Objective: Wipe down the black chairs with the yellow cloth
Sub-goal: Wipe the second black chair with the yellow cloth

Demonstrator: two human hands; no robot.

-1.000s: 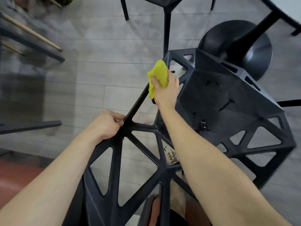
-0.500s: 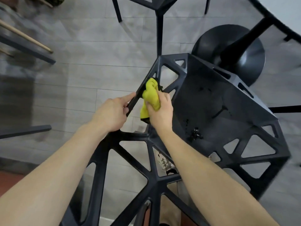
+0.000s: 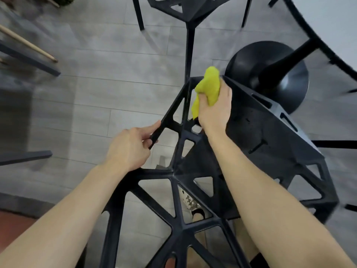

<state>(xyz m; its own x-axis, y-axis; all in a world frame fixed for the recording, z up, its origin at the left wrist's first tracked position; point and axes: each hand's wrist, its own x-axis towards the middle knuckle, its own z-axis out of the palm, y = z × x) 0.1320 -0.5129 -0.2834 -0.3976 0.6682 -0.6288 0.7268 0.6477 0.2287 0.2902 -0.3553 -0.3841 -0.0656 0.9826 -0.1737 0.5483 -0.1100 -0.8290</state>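
A black chair (image 3: 266, 136) with an open triangular lattice frame stands right below me, its backrest nearest. My right hand (image 3: 215, 109) grips the bunched yellow cloth (image 3: 208, 87) and presses it on the chair's far left corner, where the armrest meets the seat's front edge. My left hand (image 3: 129, 147) holds the slanted armrest bar, index finger stretched along it. A second black chair (image 3: 190, 8) stands beyond, only its legs and seat underside in view.
A black round pedestal base (image 3: 270, 74) carries a white table (image 3: 332, 22) at the upper right. Dark furniture legs (image 3: 29, 59) and a wooden stick (image 3: 29, 43) lie at the left on the grey plank floor. My shoe (image 3: 190, 201) shows through the chair's frame.
My right hand has slid the cloth up the armrest bar to the chair's far corner. My left hand has stayed on the armrest bar, its index finger now extended.
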